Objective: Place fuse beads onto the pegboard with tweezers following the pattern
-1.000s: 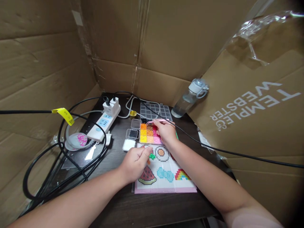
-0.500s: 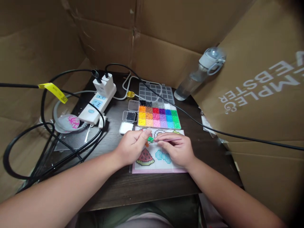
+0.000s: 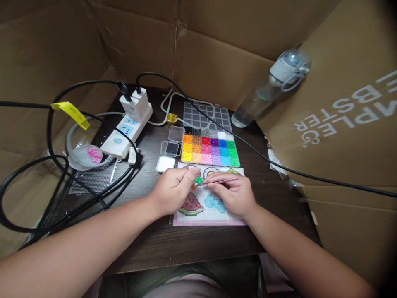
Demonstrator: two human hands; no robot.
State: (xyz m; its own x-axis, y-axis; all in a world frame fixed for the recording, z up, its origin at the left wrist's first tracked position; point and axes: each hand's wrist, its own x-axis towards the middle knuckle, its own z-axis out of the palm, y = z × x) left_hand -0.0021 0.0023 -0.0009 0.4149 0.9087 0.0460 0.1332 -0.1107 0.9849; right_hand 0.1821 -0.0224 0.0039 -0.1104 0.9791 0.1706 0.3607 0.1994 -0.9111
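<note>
My left hand [image 3: 173,189] is closed, its thumb pressed over a small green and orange bead piece [image 3: 199,180]; the fingers hide part of it. Pinched in my right hand [image 3: 235,196] are thin pinkish tweezers [image 3: 221,181], whose tips reach the green end of the piece. Beneath both hands lies a pattern sheet [image 3: 214,218] printed with gridded pictures, among them a watermelon slice and a light blue shape. Just beyond it stands a compartment box of coloured beads [image 3: 211,147].
Left of the bead box are small clear boxes holding white beads [image 3: 165,164] and black beads [image 3: 171,149]. A power strip [image 3: 124,134], looped black cables [image 3: 51,140] and a dish of pink beads [image 3: 85,157] occupy the left. A water bottle [image 3: 266,91] leans against cardboard at right.
The view has shifted slightly. Both hands keep nearly the same place and hold; the tweezers remain against the bead piece.
</note>
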